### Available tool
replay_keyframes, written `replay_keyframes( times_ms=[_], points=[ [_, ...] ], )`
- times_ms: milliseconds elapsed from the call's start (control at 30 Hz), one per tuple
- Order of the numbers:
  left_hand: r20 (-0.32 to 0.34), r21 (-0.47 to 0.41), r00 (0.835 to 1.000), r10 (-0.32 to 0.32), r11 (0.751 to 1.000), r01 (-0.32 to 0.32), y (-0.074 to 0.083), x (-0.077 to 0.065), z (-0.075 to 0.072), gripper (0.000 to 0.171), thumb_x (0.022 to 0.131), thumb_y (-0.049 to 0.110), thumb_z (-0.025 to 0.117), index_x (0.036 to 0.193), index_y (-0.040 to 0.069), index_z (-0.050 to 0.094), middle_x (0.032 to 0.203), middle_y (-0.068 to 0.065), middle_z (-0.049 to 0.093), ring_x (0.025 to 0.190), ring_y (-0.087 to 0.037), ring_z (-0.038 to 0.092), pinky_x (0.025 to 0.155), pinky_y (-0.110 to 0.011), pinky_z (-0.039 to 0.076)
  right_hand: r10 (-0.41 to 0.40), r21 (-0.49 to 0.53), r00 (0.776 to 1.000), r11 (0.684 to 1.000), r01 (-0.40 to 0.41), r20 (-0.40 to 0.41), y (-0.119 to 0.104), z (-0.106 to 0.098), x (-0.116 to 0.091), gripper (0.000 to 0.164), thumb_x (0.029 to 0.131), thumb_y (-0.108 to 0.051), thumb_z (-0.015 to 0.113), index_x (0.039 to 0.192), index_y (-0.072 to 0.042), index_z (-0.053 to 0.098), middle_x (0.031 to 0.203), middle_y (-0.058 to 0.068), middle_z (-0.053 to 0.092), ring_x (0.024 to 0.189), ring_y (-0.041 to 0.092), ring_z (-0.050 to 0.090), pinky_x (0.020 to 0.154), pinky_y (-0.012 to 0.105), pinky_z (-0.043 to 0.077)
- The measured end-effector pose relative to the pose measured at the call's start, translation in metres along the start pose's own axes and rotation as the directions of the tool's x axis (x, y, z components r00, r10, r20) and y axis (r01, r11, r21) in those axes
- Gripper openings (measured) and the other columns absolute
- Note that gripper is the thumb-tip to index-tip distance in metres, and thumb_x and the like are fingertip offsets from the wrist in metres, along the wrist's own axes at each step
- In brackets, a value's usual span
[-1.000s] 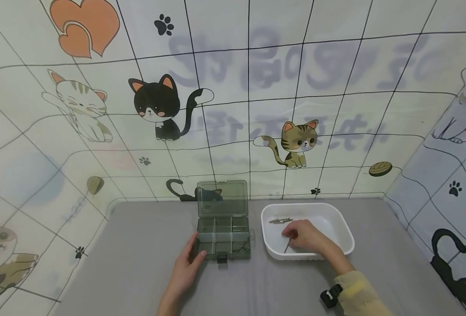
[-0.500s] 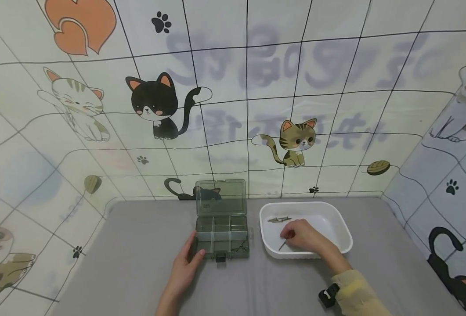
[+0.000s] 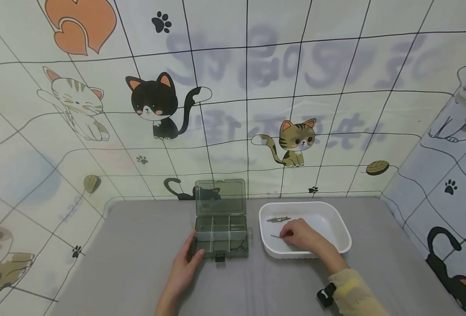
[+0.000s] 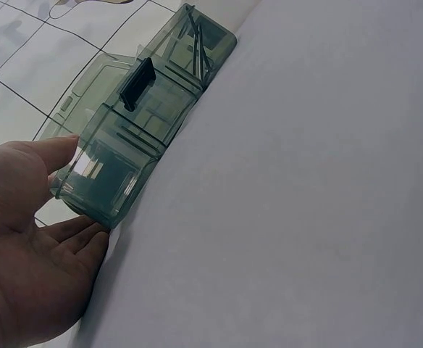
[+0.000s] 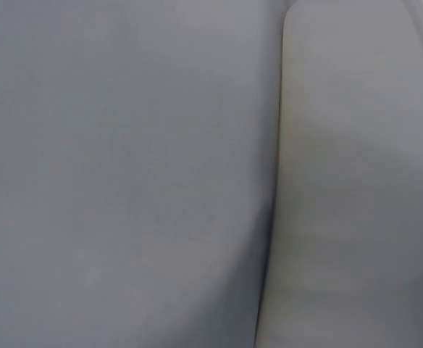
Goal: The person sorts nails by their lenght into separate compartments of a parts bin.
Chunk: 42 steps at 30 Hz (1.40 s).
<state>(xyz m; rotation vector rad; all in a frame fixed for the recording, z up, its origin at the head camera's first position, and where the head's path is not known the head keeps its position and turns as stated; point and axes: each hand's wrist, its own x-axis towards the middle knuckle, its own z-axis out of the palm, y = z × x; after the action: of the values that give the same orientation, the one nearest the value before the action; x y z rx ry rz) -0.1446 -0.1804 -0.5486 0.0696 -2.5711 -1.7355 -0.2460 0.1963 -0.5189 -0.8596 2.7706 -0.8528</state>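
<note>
Unless blur misleads, the right grip (image 3: 301,234) pinches a metal rod (image 3: 276,237).

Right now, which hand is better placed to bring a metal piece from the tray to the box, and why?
Probably the right hand: it pinches a thin metal piece over the tray, while the left hand touches the box.

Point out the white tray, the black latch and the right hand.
White tray (image 3: 328,221): head view, bare inner floor.
Black latch (image 4: 137,84): left wrist view, middle of its outer face.
Right hand (image 3: 303,235): head view, back of the hand.
</note>
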Motion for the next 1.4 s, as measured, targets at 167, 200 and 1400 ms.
replay_keyframes(
  times_ms=[167, 200, 1400],
  points=[
    [-0.001, 0.0, 1.0, 0.0, 1.0, 0.0, 0.001, 0.0, -0.0008, 0.065, 0.09, 0.045, 0.06, 0.147, 0.029, 0.033, 0.151, 0.004, 0.029, 0.138, -0.014, 0.024, 0.112, -0.037, 0.021, -0.002, -0.016, 1.0, 1.0, 0.002, 0.002, 0.0002, 0.0, 0.0019, 0.013, 0.077, 0.0, 0.07, 0.082, -0.011, 0.074, 0.08, -0.006, 0.068, 0.078, 0.011, 0.06, 0.07, 0.03, 0.05],
    [0.0, -0.003, 1.0, 0.0, 1.0, 0.0, 0.0011, -0.0001, -0.0009, 0.065, 0.09, 0.044, 0.06, 0.147, 0.029, 0.033, 0.151, 0.004, 0.029, 0.138, -0.014, 0.024, 0.112, -0.036, 0.021, 0.004, -0.018, 1.0, 1.0, -0.004, 0.004, 0.0, 0.0001, 0.0021, 0.013, 0.077, 0.0, 0.07, 0.082, -0.012, 0.074, 0.08, -0.006, 0.068, 0.078, 0.011, 0.06, 0.07, 0.03, 0.05],
    [0.005, -0.011, 1.0, 0.005, 1.0, -0.005, -0.0011, -0.0002, 0.0, 0.064, 0.09, 0.044, 0.06, 0.147, 0.031, 0.033, 0.151, 0.002, 0.03, 0.139, -0.017, 0.022, 0.113, -0.042, 0.02, -0.054, 0.082, 0.992, 0.995, 0.064, -0.114, -0.0056, -0.0015, 0.0077, 0.016, 0.072, 0.0, 0.067, 0.087, -0.003, 0.073, 0.075, -0.002, 0.067, 0.067, 0.002, 0.054, 0.06, 0.021, 0.049]
  ],
)
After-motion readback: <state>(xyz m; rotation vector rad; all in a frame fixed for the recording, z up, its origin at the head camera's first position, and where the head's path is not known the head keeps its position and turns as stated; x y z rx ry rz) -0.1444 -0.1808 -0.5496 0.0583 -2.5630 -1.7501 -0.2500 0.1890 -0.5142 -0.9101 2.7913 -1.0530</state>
